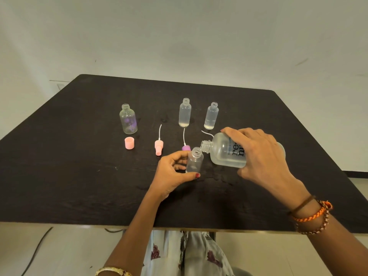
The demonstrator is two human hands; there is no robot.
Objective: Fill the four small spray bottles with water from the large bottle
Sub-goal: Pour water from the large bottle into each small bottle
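Large bottle: clear, dark lettering, partly full, lying tipped in right hand, fingers wrapping its body, neck meeting the held spray bottle. That small clear bottle is standing uncapped at table centre, left hand pinching it

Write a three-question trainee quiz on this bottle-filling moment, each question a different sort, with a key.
1. True or false: the large bottle stands upright on the table.
2. Which hand holds the small bottle being filled?
A. left hand
B. right hand
3. Fill in: the loose cap in front of the round bottle is ____ in colour.

Key:
1. False; it is tipped, neck toward the small bottle's mouth.
2. A
3. pink
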